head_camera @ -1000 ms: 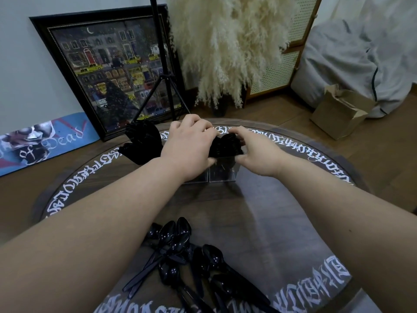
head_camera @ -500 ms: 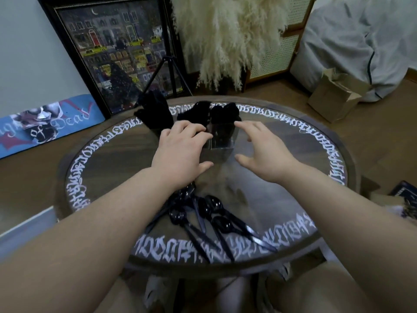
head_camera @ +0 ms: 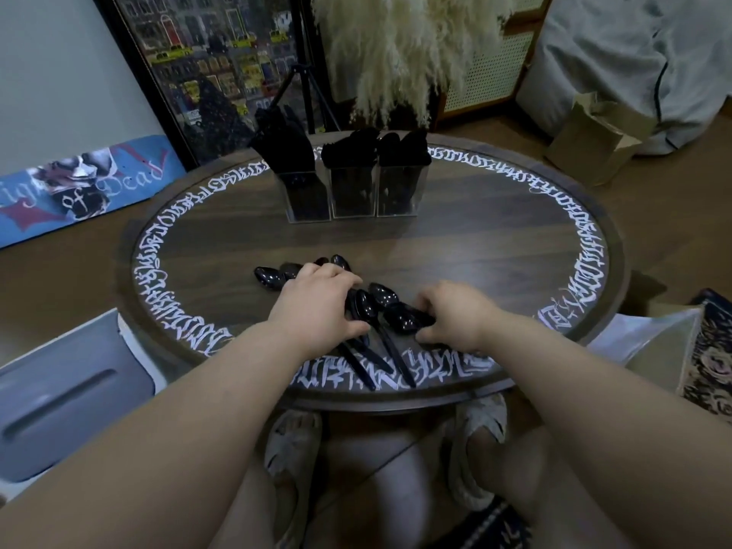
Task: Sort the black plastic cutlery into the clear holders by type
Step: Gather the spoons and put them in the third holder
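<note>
Dim, cool indoor light, soft glare on the table [head_camera: 495, 247] top and glossy spoons [head_camera: 380, 307], faint shadows, wide-angle bending at the edges, slight softness throughout

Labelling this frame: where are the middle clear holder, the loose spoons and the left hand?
middle clear holder [head_camera: 353, 196]: head view, front wall.
loose spoons [head_camera: 383, 294]: head view, one bowl.
left hand [head_camera: 317, 305]: head view, back.

holders [head_camera: 352, 192]: 3, clear, all filled with cutlery
loose spoons [head_camera: 366, 307]: at least 7, partly hidden
hands: 2, left [head_camera: 317, 307], right [head_camera: 455, 315]
</note>
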Demonstrator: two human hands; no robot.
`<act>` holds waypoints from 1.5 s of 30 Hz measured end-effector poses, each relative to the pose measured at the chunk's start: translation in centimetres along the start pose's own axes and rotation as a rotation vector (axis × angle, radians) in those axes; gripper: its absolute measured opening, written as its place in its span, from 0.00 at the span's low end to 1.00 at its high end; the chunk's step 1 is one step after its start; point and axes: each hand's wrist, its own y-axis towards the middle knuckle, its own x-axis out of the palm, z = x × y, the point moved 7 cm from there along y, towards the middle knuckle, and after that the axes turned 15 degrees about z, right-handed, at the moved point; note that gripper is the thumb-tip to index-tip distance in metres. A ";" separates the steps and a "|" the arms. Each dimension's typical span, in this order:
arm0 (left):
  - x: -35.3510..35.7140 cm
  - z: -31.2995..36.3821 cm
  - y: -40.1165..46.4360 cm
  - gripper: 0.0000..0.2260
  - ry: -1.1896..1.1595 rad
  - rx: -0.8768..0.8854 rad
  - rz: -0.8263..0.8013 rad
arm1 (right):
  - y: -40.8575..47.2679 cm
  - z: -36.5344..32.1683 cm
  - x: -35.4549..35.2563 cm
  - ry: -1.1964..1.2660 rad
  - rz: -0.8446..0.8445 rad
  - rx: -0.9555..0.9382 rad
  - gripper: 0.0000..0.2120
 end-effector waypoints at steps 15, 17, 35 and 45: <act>1.0 -0.2 3.6 0.16 -0.184 -0.104 0.086 | 3.8 1.7 -1.1 0.393 0.198 0.246 0.16; 0.9 -0.1 4.0 0.14 -0.224 -0.111 0.097 | 4.1 1.6 -1.3 0.541 0.224 0.279 0.16; 0.8 0.0 4.4 0.07 -0.620 -0.277 0.033 | 4.5 -1.6 -1.3 1.275 0.143 0.464 0.12; 0.7 0.0 3.9 0.09 -0.667 -0.278 -0.063 | 4.9 2.0 -4.7 1.185 0.580 0.502 0.05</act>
